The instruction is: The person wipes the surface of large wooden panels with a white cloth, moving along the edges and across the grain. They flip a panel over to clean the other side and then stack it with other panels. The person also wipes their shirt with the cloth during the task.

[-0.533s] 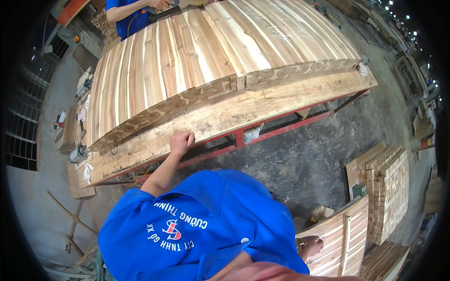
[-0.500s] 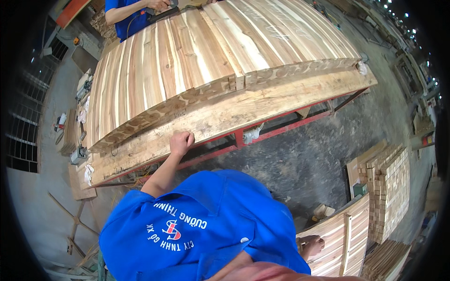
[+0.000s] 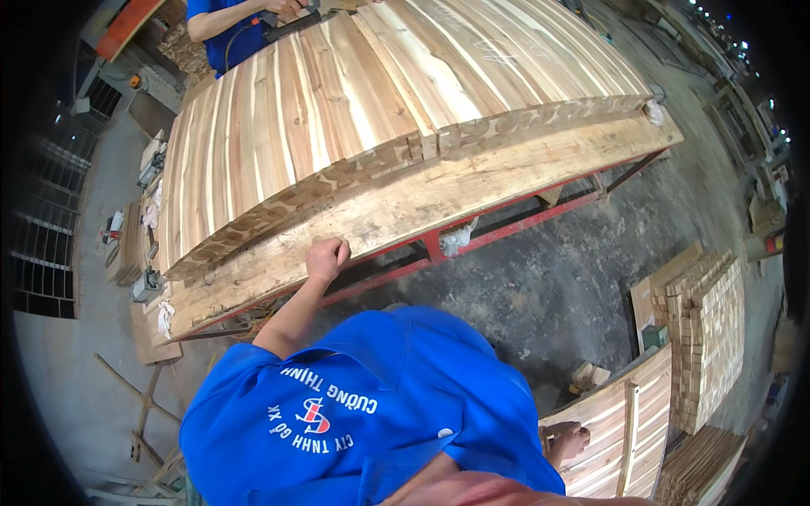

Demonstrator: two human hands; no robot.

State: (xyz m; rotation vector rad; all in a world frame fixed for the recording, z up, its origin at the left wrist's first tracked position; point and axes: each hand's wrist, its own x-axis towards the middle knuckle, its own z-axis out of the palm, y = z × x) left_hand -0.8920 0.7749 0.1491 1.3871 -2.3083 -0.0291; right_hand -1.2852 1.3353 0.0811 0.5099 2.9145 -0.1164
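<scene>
Big glued-up panel stack of light and reddish wood strips fills the upper half, lying flat on a long plank bench with a red steel frame under it. Stack's near edge shows stepped end-grain blocks and sits just back from the bench's front edge. Dark concrete floor below. Blue shirt of the camera wearer covers the lower centre. Right side: upright pile of short wood slats, and a smaller strip panel leaning low right. Left hand rests on the bench's front edge, fingers curled into a loose fist, knuckles against the plank, nothing visibly gripped. Right hand: not visible, cannot tell its state. A bare foot shows beside the low panel. Top left, another person in blue holds a dark power tool at the far edge of the stack. White rag hangs on the frame.
</scene>
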